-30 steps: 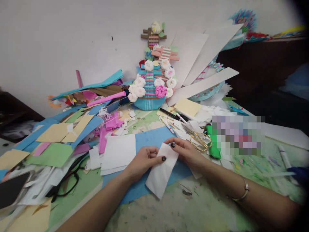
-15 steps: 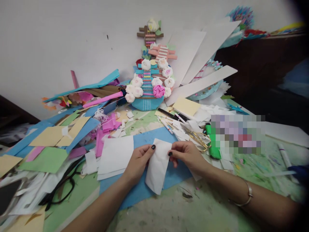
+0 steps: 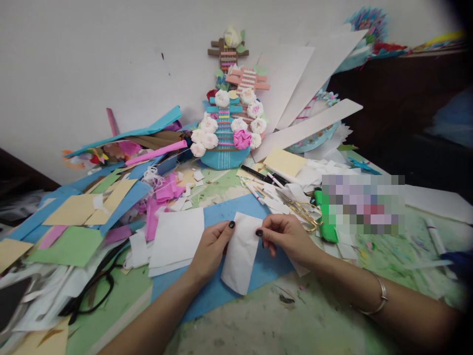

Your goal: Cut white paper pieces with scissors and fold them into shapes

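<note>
A strip of white paper (image 3: 242, 256), slightly creased, is held up between my two hands over a blue sheet (image 3: 218, 209). My left hand (image 3: 212, 246) pinches its upper left edge, thumb on the near face. On the opposite side, the thumb and fingers of my right hand (image 3: 286, 236) are closed at the upper right edge. The fingers behind the paper are partly hidden. Left of my left hand lies a stack of white paper sheets (image 3: 177, 239), overlapping the blue sheet.
Gold-handled scissors (image 3: 305, 214), pens (image 3: 254, 173) and a green roll (image 3: 327, 222) lie beyond my right hand. Flower-decorated paper instruments (image 3: 225, 133) lean on the wall. Coloured paper (image 3: 70, 246), black-framed glasses (image 3: 99, 291) and a phone (image 3: 15, 301) are at left.
Both hands keep their pinch on the white paper strip. Its lower end has shifted slightly up and to the left, and the right fingers have moved a little.
</note>
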Available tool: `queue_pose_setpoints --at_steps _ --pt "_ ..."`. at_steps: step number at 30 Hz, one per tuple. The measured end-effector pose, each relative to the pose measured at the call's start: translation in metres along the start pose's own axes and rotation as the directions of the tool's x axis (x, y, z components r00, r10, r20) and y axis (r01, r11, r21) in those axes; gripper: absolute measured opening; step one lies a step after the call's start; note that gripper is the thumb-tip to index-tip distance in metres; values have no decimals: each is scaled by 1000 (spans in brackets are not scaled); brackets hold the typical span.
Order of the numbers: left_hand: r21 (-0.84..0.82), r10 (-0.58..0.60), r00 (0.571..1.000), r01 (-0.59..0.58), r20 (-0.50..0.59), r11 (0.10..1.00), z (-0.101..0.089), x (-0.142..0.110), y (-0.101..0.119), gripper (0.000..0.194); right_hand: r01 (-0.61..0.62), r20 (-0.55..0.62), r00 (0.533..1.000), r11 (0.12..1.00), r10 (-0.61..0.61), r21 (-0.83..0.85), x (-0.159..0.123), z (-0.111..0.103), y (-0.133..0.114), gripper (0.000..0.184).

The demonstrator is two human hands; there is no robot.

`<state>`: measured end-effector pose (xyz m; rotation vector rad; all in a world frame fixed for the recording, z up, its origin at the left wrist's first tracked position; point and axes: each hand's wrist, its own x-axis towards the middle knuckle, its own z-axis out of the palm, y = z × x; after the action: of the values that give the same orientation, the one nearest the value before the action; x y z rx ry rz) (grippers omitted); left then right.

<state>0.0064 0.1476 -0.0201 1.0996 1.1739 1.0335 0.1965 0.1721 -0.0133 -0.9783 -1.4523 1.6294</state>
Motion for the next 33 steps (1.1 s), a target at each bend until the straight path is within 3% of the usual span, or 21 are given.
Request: queue_pose_setpoints --at_steps 7,10,19,27,33 --pt "-35 -11 990 16 142 999 4 -4 5 37 17 24 1000 1000 -17 4 -1 1 0 38" --pt "-5 -7 990 8 139 1000 5 -5 5 31 30 28 999 1000 -30 -3 -2 0 2 38" --pt "48 19 994 -24 106 999 5 -4 6 39 19 25 1000 1000 -19 -22 0 2 1 41" --pt "27 20 986 -25 165 999 4 -7 5 37 29 103 994 1000 -27 -13 -3 3 -1 37" --pt "20 46 996 -47 81 999 4 -6 6 33 47 157 987 995 -33 -90 -5 5 -1 37"
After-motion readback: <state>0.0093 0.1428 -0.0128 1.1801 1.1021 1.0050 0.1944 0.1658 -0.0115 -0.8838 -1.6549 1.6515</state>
